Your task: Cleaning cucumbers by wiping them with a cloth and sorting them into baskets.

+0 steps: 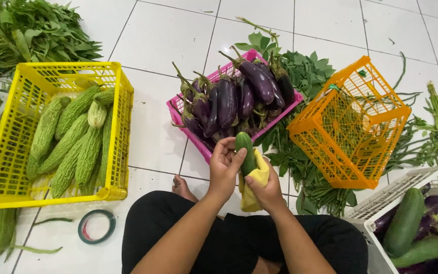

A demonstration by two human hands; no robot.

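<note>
Seated person viewed from above, legs in black trousers [239, 238] at the bottom edge; a roll of green tape [97, 227] lies on the white tiled floor [158, 35] beside the left knee. Left hand [224, 165] closed around the upper part of a green cucumber [246, 150], fingers wrapped and thumb across it; right hand [267, 190] closed on a yellow cloth [257, 185] pressed against the cucumber's lower half, which the cloth hides. The cucumber is held upright above the lap, just in front of the pink basket [176, 109]; it appears firm, smooth-skinned and of moderate weight, probably slippery if damp, so it is best taken around the middle with a full wrap rather than by the tapered ends. At lower right, a white crate [396, 193] with cucumbers and aubergines; at left, a yellow crate [120, 122] of bitter gourds [72, 142]. Beyond the hands, the pink basket piled with purple aubergines [229, 99]; to its right, an orange crate [351, 127] tipped on leafy greens [305, 71]; more greens at far left.
</note>
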